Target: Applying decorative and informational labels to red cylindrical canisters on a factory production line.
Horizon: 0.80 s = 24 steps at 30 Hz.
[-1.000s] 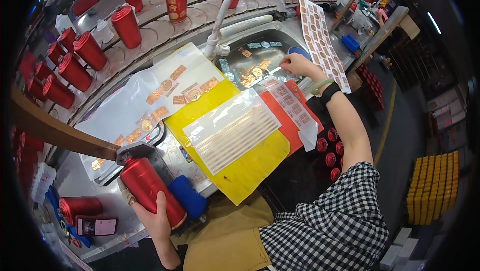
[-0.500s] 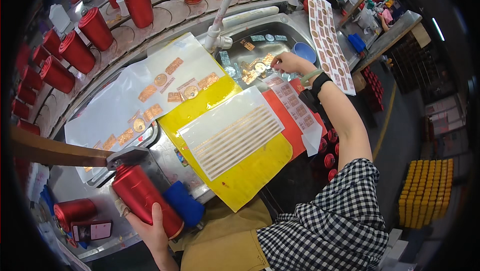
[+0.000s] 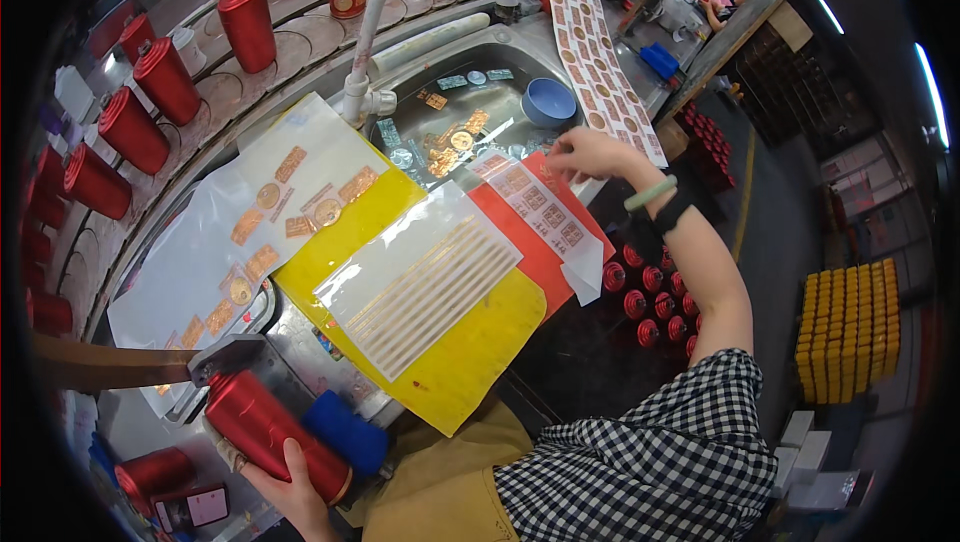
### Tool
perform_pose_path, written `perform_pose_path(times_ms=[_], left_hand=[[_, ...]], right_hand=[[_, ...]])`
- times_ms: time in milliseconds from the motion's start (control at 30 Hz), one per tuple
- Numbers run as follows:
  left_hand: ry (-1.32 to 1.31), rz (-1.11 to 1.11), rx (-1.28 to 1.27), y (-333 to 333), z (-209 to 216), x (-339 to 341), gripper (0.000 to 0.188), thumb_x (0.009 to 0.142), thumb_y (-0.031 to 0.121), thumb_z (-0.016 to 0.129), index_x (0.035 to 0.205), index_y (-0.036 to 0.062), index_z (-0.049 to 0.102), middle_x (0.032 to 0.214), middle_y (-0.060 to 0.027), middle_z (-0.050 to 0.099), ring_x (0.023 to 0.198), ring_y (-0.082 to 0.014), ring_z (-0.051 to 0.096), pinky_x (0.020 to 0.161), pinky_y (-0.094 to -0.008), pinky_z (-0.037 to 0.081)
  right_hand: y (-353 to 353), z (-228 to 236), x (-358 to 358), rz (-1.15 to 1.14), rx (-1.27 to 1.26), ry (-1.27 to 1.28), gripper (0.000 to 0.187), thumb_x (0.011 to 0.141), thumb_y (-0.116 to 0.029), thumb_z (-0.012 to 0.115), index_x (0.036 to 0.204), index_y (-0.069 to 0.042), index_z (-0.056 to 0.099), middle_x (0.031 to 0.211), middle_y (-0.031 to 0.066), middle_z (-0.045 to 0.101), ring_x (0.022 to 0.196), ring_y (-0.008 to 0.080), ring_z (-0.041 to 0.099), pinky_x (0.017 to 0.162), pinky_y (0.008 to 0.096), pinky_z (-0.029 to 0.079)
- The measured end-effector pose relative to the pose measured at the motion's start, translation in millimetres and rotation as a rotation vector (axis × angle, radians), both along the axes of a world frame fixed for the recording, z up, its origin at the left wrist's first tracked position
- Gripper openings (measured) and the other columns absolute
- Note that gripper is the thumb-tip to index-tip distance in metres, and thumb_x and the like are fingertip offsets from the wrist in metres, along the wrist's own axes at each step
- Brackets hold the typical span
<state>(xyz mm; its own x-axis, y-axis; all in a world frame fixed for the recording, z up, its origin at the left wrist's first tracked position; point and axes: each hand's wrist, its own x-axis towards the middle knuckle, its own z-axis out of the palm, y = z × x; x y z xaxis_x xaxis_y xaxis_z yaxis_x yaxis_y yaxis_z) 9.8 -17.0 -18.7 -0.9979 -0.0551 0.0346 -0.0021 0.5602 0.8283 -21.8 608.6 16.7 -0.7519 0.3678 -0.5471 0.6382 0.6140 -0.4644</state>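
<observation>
Bottle: gripped in left hand, best kept steady. Right hand: fingers bent by red sheet; whether anything is pinched cannot be told. Decals: best kept uncreased.

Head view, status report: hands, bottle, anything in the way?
Left hand gripping red bottle. Right hand near red sheet, grip unclear. Bottle tilted, top at metal bracket. Blue block beside it, possibly in the way.

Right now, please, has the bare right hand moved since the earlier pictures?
Yes: the bare right hand has moved rightward, farther from the curved white faucet.
</observation>
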Motion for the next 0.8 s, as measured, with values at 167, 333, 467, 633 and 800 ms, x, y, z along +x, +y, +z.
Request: perform_pose_path(times_ms=[167, 333, 467, 633, 800], left_hand=[[-0.017, 0.002, 0.052, 9.1, 4.0, -7.8, 0.084, 0.097, 0.022, 0.070, 0.159, -0.0060, 0.021, 0.166, -0.0203, 0.025, 0.152, -0.0287, 0.027, 0.124, -0.0391, 0.019], [-0.039, 0.015, 0.030, 15.9, 6.1, -24.2, 0.081, 0.096, 0.020, 0.071, 0.158, -0.0048, 0.025, 0.161, -0.0214, 0.032, 0.147, -0.0289, 0.034, 0.123, -0.0394, 0.022], [0.000, 0.026, 0.227, 43.8, 28.5, -30.3, 0.068, 0.092, 0.013, 0.075, 0.147, -0.0024, 0.039, 0.133, -0.0158, 0.057, 0.116, -0.0245, 0.061, 0.100, -0.0389, 0.050], [0.018, -0.162, 0.307, 102.4, 10.5, -94.0, 0.081, 0.080, 0.024, 0.084, 0.144, -0.0015, 0.042, 0.124, -0.0223, 0.064, 0.114, -0.0328, 0.065, 0.101, -0.0445, 0.050], [0.312, -0.126, 0.382, 161.4, -21.3, -146.6, 0.093, 0.090, 0.036, 0.076, 0.154, -0.0086, 0.026, 0.154, -0.0282, 0.035, 0.144, -0.0410, 0.034, 0.121, -0.0435, 0.026]], right_hand=[[-35.6, -0.5, 45.4, 0.019, 0.107, -0.047, 0.043, 0.085, -0.033, 0.079, 0.107, 0.003, 0.072, 0.088, 0.0154, 0.074, 0.075, 0.0222, 0.072, 0.067, 0.0347, 0.057], [-33.7, -18.1, 59.9, 0.007, 0.308, 0.132, 0.053, 0.080, -0.032, 0.081, 0.116, 0.004, 0.067, 0.102, 0.0251, 0.073, 0.098, 0.0341, 0.072, 0.085, 0.0413, 0.055], [-40.1, -34.1, 49.0, 0.082, -0.042, 0.249, 0.047, 0.083, -0.022, 0.079, 0.121, 0.002, 0.066, 0.099, 0.0163, 0.075, 0.090, 0.0244, 0.070, 0.082, 0.0382, 0.055], [23.9, -47.1, 41.9, 0.028, -0.119, 0.393, 0.030, 0.092, -0.012, 0.072, 0.118, 0.003, 0.065, 0.093, 0.0067, 0.070, 0.083, 0.0127, 0.064, 0.076, 0.0279, 0.052], [115.9, -69.7, -33.4, 0.167, 0.239, 0.511, 0.026, 0.099, -0.021, 0.069, 0.113, 0.000, 0.064, 0.087, 0.0011, 0.063, 0.072, 0.0091, 0.054, 0.064, 0.0246, 0.045]])
